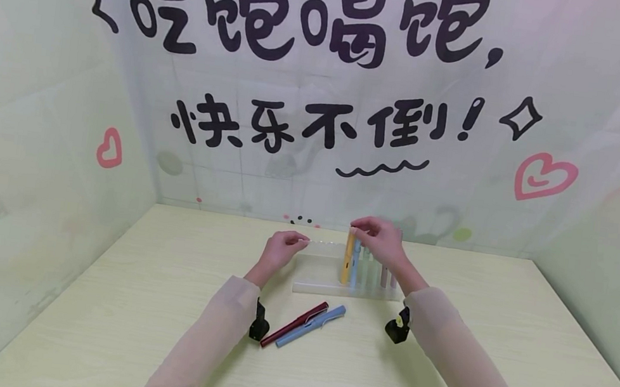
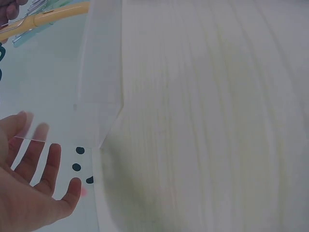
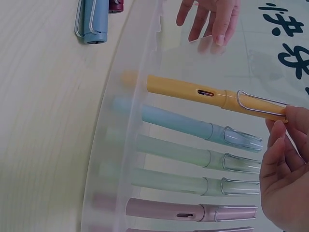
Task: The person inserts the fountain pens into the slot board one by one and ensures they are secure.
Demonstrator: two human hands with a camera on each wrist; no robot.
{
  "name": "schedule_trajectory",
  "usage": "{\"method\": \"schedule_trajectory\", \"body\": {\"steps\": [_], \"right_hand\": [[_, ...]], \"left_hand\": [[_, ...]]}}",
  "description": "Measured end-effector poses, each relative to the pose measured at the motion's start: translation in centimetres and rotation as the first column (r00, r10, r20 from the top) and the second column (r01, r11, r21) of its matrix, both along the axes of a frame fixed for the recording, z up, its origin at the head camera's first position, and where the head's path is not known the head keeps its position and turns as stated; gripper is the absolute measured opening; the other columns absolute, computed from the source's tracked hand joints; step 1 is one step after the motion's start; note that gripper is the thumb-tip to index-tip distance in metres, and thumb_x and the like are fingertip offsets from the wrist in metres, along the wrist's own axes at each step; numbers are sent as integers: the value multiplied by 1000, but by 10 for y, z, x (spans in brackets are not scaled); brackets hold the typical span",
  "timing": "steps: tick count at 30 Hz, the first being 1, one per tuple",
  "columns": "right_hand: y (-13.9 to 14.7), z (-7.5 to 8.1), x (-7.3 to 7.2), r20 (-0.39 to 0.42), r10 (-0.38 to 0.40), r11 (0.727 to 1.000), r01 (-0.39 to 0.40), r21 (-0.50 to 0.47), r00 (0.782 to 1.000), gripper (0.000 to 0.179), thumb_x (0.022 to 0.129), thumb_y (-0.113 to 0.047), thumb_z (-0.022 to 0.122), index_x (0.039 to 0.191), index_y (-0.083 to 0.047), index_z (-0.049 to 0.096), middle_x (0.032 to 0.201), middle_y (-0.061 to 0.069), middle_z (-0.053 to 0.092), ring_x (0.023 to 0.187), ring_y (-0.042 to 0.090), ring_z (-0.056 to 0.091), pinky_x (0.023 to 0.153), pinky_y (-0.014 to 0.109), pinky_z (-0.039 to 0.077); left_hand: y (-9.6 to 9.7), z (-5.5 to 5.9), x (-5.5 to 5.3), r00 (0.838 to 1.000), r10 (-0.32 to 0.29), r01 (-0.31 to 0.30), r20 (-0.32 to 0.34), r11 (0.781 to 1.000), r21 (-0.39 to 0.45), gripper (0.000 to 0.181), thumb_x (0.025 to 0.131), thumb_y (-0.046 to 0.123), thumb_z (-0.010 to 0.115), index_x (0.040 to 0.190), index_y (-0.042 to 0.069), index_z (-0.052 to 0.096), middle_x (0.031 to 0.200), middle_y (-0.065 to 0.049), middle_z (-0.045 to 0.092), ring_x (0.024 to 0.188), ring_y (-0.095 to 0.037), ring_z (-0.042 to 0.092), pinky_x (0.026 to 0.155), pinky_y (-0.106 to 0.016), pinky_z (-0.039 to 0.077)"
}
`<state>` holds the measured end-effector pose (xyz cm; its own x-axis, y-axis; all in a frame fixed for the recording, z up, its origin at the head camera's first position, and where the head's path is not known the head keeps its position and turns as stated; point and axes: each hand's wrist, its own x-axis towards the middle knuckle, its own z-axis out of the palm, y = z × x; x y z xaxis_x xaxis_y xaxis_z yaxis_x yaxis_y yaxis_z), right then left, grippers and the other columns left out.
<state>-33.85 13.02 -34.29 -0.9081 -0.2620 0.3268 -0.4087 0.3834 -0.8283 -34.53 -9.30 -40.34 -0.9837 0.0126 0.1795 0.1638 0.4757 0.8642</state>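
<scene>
A clear pen stand [image 1: 313,288] stands near the back of the table, holding several pens upright side by side. My right hand [image 1: 383,241] pinches the clip end of a yellow fountain pen [image 3: 186,92], whose lower end sits behind the stand's front ledge. Alongside it in the right wrist view are a light blue pen [image 3: 178,121], pale green pens [image 3: 174,152] and a mauve pen [image 3: 164,209]. At the stand's upper left corner, my left hand [image 1: 280,251] pinches the clear panel between thumb and fingers, as the left wrist view shows [image 2: 36,179].
A dark red pen [image 1: 293,326] and a blue pen [image 1: 311,326] lie together on the table [image 1: 157,329] in front of the stand. Behind rises a printed cloth backdrop [image 1: 264,188], with cloth walls on both sides.
</scene>
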Motion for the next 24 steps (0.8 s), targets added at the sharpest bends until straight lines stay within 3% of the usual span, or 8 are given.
{"method": "schedule_trajectory", "body": {"steps": [4,6,12,19,24], "right_hand": [[-3,1,2,18,4,1000,-4,13,1000,22,86,-11,58,103,3,59,94,15,60,77,35,54,70,47,45],[-2,-6,-6,24,-7,1000,6,29,1000,23,86,-15,59,103,1,60,93,11,60,78,35,55,70,45,46],[-3,-7,-6,35,-37,998,36,46,999,22,86,-17,59,102,-1,59,93,11,60,77,31,56,70,45,46],[-5,-8,-9,-9,-88,988,88,129,996,20,86,-20,59,100,-6,61,89,5,60,72,20,53,61,31,45],[-7,-9,-11,3,-119,981,117,157,993,19,86,-22,58,100,-8,61,87,4,59,73,19,51,61,29,44]], "left_hand": [[0,0,0,1000,0,0,-2,1000,1,19,85,19,60,96,6,67,96,-7,63,89,-21,57,74,-34,45],[0,0,0,1000,-1,1,-7,1000,1,18,85,19,60,96,6,67,95,-7,63,89,-21,57,74,-34,45],[0,0,-1,1000,0,0,-7,1000,-4,18,85,19,60,96,6,67,95,-7,63,88,-21,57,74,-34,45],[1,2,0,1000,5,-5,3,1000,-4,19,85,19,59,97,7,67,96,-7,62,90,-21,56,75,-34,45],[0,1,1,1000,2,-2,4,1000,-8,19,85,20,59,97,7,67,96,-7,62,90,-21,56,74,-34,45]]}}
